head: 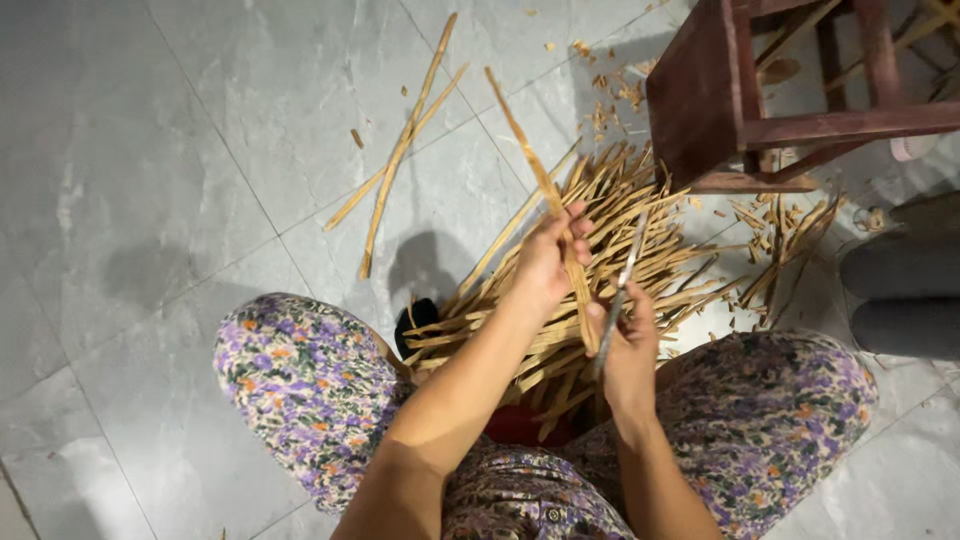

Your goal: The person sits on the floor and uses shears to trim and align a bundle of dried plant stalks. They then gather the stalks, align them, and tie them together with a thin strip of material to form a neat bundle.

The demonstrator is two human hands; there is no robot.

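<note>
Bamboo-coloured strip (540, 180), long & thin, is what we hold. Its long axis runs diagonal: far tip points up & to the left of frame, away from us, near end comes down & right between our two hands. It's off the floor, raised above the pile, approx. over the gap between our knees.

Left hand (548, 262) is clamped on the strip around its middle, fingers curled over it, thumb side toward us. Right hand (628, 345) sits just below & right, wrapped tight on a knife (618, 290), a thin grey blade that points up & slightly right, running nearly alongside the strip's lower part. Blade edge seems to meet the strip near its lower end, but we can't tell exactly where.

Under the hands lies a pile of strips (600, 250), same tan wood, fanned out w/ ends pointing up-right. Two longer strips (400, 150) lie crossed on the grey tile floor (200, 150), well apart to the left. Small shavings (610, 95) are scattered up near a dark red-brown wooden stool (720, 90), top right. Our legs are in floral trousers (300, 380), purple & orange on pale. Another person's grey-clad legs (900, 290) show at the right edge.
</note>
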